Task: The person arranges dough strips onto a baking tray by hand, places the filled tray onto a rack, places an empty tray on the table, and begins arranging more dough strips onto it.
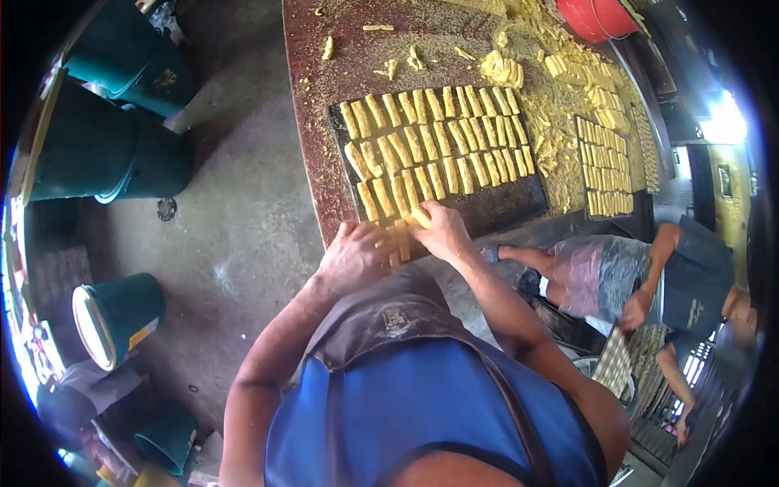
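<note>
Rows of yellow dough sticks [414, 143] lie side by side on a dark flat tray [507, 201] at the table's near edge. At the tray's front left corner, my left hand [355, 256] has its fingers bent over blurred sticks, and its exact hold is smeared by motion. Just to the right, my right hand [442, 233] is closed on a dough stick [421, 217]. More blurred sticks show between the two hands. Part of the tray's lower right shows bare dark metal.
Loose dough sticks [503, 70] and crumbs lie on the red-brown table [312, 162]. A second filled tray [604, 168] and a red bucket [596, 18] are at right. Green bins [85, 138] stand left on the floor. A person [617, 280] is at right, holding a tray.
</note>
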Demonstrator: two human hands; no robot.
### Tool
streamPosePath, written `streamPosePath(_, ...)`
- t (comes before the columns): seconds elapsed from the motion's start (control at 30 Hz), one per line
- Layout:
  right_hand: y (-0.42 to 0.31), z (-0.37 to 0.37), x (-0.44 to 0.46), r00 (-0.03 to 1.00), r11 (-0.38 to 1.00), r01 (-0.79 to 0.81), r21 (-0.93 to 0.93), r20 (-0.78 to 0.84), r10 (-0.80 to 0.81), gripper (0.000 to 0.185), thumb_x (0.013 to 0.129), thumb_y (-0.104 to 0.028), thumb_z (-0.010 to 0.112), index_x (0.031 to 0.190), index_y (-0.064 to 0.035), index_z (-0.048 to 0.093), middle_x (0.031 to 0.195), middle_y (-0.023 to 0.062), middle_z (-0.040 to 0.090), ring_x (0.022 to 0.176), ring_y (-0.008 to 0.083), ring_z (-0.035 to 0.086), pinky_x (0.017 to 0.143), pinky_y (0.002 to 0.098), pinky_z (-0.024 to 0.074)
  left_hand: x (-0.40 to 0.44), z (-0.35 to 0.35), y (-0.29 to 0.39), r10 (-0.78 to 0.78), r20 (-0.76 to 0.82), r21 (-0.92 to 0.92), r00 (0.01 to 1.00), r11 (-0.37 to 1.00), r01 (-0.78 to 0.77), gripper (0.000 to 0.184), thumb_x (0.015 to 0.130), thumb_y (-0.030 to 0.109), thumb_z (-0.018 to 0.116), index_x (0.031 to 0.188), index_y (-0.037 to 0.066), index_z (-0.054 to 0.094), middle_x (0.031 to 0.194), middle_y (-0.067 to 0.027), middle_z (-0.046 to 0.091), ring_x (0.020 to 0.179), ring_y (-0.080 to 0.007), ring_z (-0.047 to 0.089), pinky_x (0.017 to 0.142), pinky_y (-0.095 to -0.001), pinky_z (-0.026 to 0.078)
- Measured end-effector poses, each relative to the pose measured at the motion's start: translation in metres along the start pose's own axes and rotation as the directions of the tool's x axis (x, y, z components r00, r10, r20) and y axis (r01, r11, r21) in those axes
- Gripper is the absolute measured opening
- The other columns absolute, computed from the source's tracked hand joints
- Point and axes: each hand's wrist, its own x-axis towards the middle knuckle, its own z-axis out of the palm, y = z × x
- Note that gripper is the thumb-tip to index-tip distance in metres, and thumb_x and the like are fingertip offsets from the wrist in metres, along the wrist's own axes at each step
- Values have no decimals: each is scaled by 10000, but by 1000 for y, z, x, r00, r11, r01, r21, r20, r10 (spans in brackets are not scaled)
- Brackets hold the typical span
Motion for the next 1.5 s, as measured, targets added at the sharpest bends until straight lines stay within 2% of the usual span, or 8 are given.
streamPosePath(0.3, 0, -18, 7, 991, 993, -108, -45, 75, 112, 371, 800, -309, 740, 1014, -15, 665, 915, 215, 699, 882, 362, 686, 760, 422, 539, 18, -2, 7, 82, -6, 126, 997, 989, -80, 242, 795, 262, 732, 1006, 150, 695, 952, -29, 674, 961, -179, 613, 867, -381, 414)
streamPosePath(0.43, 3, -20, 0, 979, 979, -200, -37, 25, 201, 370, 781, -266, 740, 1053, -32, 654, 949, 208, 698, 920, 389, 665, 816, 449, 529, 33, -22, 4, -173, -97, -225, 980, 963, 148, 223, 857, 319, 675, 746, 134, 734, 680, -100, 673, 688, -214, 646, 775, -347, 448)
streamPosePath(0.53, 12, -8, -6, 988, 991, -99, -89, -127, 87, 371, 772, -261, 745, 1046, -29, 653, 949, 216, 696, 919, 387, 666, 817, 446, 529, 39, -27, -3, -422, 403, -421, 812, 702, 574, 288, 874, 361, 643, 840, 102, 762, 754, -102, 700, 792, -252, 664, 820, -373, 452)
streamPosePath(0.63, 8, -14, -8, 961, 964, -266, -31, -82, 263, 381, 771, -280, 753, 1036, -23, 658, 936, 220, 696, 917, 385, 668, 815, 442, 529, 33, 1, -16, -312, 15, -134, 950, 941, 311, 275, 856, 362, 666, 804, 105, 752, 773, -95, 691, 822, -256, 654, 817, -401, 444)
streamPosePath(0.77, 12, -25, -10, 945, 949, -316, 16, -79, 316, 407, 770, -304, 764, 1042, -18, 665, 947, 219, 700, 926, 382, 672, 816, 431, 530, 26, 11, -23, -189, -146, -36, 971, 982, 186, 224, 818, 358, 720, 777, 137, 728, 748, -39, 627, 816, -245, 609, 789, -407, 420)
streamPosePath(0.93, 34, -26, -11, 965, 953, -253, 164, -28, 261, 443, 759, -315, 775, 1069, -16, 673, 981, 212, 704, 946, 363, 679, 843, 407, 531, 23, 2, -15, 53, -79, -84, 995, 995, -60, 316, 768, 375, 773, 1001, 165, 735, 936, -14, 641, 964, -201, 579, 860, -398, 399)
streamPosePath(1.3, 77, -45, 3, 980, 1000, -11, 1, 200, 11, 420, 759, -318, 794, 1079, -74, 674, 932, 160, 718, 879, 299, 703, 779, 384, 556, 79, 38, 70, -153, -178, 129, 972, 976, 177, 370, 730, 331, 797, 1042, 151, 711, 1034, -23, 671, 1007, -227, 606, 889, -403, 409)
streamPosePath(1.5, 102, -60, 7, 993, 944, -29, 330, 117, -11, 417, 787, -256, 780, 1124, -45, 654, 815, 167, 715, 800, 238, 718, 728, 353, 551, 78, 55, 74, -93, -104, 197, 990, 974, 112, 275, 794, 216, 735, 1042, 105, 692, 1025, -22, 680, 1003, -194, 620, 895, -377, 412)
